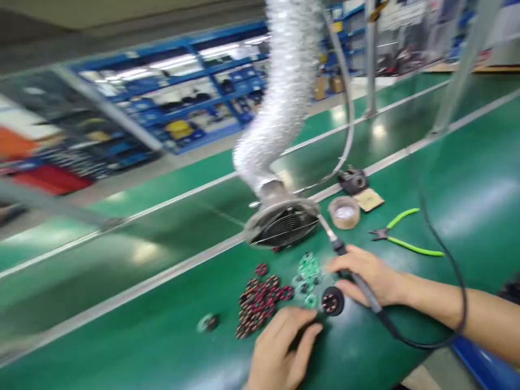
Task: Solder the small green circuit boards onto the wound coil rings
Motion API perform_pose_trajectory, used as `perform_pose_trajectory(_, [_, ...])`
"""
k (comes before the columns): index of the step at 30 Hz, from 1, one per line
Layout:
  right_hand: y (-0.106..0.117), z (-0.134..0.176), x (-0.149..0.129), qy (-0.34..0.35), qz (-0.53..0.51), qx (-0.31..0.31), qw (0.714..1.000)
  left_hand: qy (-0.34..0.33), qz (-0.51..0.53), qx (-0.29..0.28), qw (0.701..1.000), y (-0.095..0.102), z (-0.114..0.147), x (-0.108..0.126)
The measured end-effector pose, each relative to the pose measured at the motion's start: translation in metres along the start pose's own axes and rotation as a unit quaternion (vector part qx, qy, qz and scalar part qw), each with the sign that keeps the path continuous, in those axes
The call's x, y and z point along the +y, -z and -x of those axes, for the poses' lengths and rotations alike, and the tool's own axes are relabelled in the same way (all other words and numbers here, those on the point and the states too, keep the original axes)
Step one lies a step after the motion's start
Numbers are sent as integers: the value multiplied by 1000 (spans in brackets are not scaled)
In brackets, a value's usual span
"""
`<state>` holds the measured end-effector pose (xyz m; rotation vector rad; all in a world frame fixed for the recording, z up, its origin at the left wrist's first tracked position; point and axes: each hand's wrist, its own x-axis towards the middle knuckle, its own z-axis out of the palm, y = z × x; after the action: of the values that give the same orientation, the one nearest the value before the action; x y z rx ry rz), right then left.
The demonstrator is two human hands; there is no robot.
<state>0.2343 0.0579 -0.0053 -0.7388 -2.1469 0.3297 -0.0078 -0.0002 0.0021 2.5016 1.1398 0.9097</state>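
Observation:
My right hand [371, 276] is closed around a soldering iron [365, 290], its metal shaft pointing up and left toward the fume hood. Beside my right thumb is a round black part [333, 301] with copper-coloured contacts; I cannot tell whether that thumb touches it. My left hand [282, 346] hovers low over the green bench, thumb and index slightly apart, nothing visible between them. Its fingertips are just left of the black part. A pile of red and black ring-shaped parts [260, 303] lies beyond the left hand, near a cluster of small green pieces [307, 273].
A fume hood [284, 222] hangs on a silver duct [284, 92] above the bench. Green-handled pliers [402, 233], a tape roll [344, 212] and a soldering iron stand [352, 180] lie farther right. The iron's cable [459, 303] loops across my right forearm. A small green-and-black part [208, 323] sits left.

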Motion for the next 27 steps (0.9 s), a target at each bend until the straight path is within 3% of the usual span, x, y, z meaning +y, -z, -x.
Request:
perform_pose_trajectory(3, [3,1,-2,-15,-64,-4,998,105,45,-1,993,-9,-5,2])
perform_pose_trajectory(6, [4,3,-9,-44,-139,-61,987,139,68,-8,988,-19,-9,1])
perform_pose_trajectory(12, [-9,9,-15,-19,-159,-92,983,105,134,3,985,-21,-12,2])
perform_pose_trajectory(16, [-15,14,-15,19,-140,-107,984,119,153,-2,981,-22,-10,-4])
perform_pose_trajectory(21, [-15,16,-13,1,-115,-130,985,109,186,-10,976,-22,-9,-10])
perform_pose_trajectory(27, [-15,12,-8,-6,-117,-115,986,111,175,2,978,-20,-11,-10])
